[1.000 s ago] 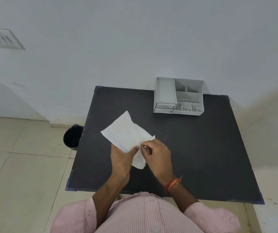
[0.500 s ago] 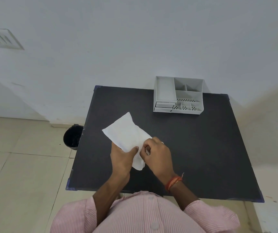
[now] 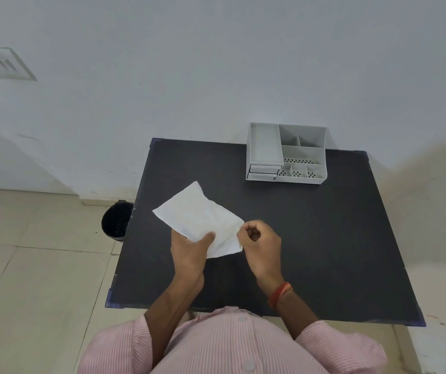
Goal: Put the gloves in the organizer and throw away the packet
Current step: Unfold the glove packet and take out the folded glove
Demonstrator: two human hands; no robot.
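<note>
A white paper packet [image 3: 197, 217] is held just above the black table [image 3: 310, 233], left of centre. My left hand [image 3: 189, 252] grips its near left edge, thumb on top. My right hand [image 3: 261, 244] pinches the packet's right corner between thumb and fingers, and the paper is stretched between both hands. No gloves show; whatever is inside the packet is hidden. The grey organizer [image 3: 286, 153] stands at the table's far edge against the wall, with its compartments empty.
A black bin [image 3: 116, 221] stands on the tiled floor beside the table's left edge. The white wall runs right behind the table. My pink striped shirt fills the bottom of the view.
My right hand has shifted right, away from my left hand, pulling the packet's right corner outward. The packet now looks wider and more spread. My left hand has kept its grip.
</note>
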